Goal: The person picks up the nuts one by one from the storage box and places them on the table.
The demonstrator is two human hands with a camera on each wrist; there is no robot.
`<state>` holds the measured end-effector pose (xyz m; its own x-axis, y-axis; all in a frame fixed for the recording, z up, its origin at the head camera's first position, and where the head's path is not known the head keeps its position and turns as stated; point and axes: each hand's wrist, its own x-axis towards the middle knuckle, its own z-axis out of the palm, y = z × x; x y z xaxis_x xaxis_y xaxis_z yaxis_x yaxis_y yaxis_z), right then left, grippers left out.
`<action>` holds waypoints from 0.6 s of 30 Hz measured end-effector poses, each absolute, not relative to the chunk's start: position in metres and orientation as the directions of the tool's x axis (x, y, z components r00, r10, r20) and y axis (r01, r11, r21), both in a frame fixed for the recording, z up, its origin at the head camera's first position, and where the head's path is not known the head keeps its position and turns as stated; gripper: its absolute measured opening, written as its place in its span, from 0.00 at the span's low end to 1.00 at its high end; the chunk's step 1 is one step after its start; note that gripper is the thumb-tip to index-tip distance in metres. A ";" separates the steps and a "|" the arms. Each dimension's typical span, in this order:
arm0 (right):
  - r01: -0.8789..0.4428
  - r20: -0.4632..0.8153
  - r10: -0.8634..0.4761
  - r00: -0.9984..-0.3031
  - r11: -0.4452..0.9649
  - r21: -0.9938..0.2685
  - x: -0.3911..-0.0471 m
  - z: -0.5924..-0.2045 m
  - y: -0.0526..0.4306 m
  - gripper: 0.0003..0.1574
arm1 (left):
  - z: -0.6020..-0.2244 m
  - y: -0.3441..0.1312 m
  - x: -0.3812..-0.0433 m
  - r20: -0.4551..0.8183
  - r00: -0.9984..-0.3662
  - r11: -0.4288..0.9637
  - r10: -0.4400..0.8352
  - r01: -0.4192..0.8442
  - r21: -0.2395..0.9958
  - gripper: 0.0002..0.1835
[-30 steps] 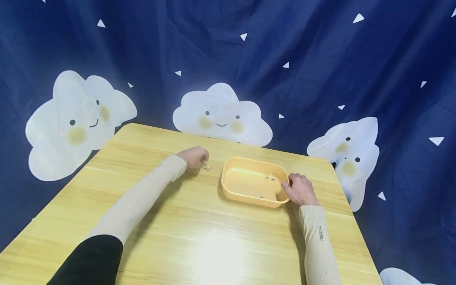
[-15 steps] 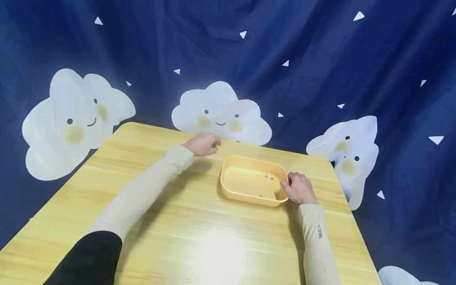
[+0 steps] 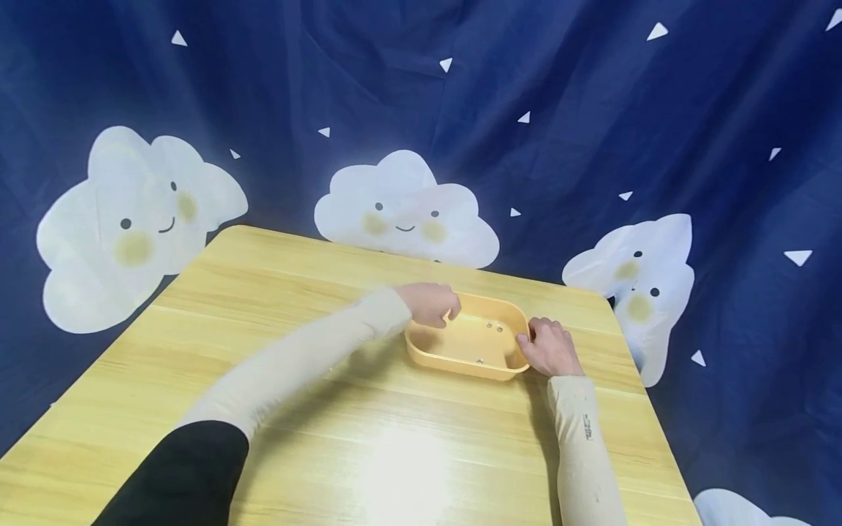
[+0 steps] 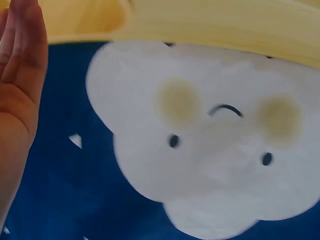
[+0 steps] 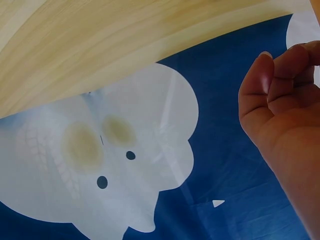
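Note:
A shallow yellow-orange plastic box (image 3: 454,365) with rounded corners stands on the wooden table. Inside it, towards the right, are small shiny metal pieces: two together (image 3: 495,327) and another piece (image 3: 479,361) near the front wall. My left hand (image 3: 430,303) reaches over the box's left end, fingers curled downward; I cannot tell whether something small is between the fingertips. In the left wrist view only the edge of that hand (image 4: 22,75) shows. My right hand (image 3: 551,347) grips the box's right end, thumb at the inside of the rim.
The light wooden table (image 3: 316,453) has its far edge close behind the box. A dark blue curtain (image 3: 559,58) with white clouds hangs beyond. My left sleeve (image 3: 316,351) covers the tabletop left of the box.
My left hand rose from beside two small metal pieces left of the box, then moved right and down over it. The right hand stayed on the box, whose contents look the same.

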<state>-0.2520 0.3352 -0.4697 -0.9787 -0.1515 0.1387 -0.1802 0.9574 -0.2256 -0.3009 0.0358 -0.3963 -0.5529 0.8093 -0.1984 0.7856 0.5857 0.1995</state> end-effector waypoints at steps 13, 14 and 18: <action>-0.177 0.137 -0.149 -0.979 0.958 -0.227 -0.254 -0.473 0.336 0.14 | -0.407 0.066 -0.265 -0.387 -0.503 0.603 0.773 0.772 0.200 0.15; -0.177 0.139 -0.148 -0.979 0.957 -0.228 -0.254 -0.473 0.336 0.14 | -0.407 0.067 -0.265 -0.401 -0.498 0.610 0.769 0.760 0.225 0.17; -0.178 0.145 -0.147 -0.978 0.957 -0.228 -0.255 -0.473 0.337 0.14 | -0.409 0.072 -0.266 -0.423 -0.491 0.621 0.761 0.741 0.257 0.22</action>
<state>-0.2545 0.3366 -0.4734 -0.9784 -0.1472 0.1449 -0.1778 0.9573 -0.2279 -0.2663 0.0720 -0.4091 -0.4915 0.7614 -0.4228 0.7407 0.6208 0.2568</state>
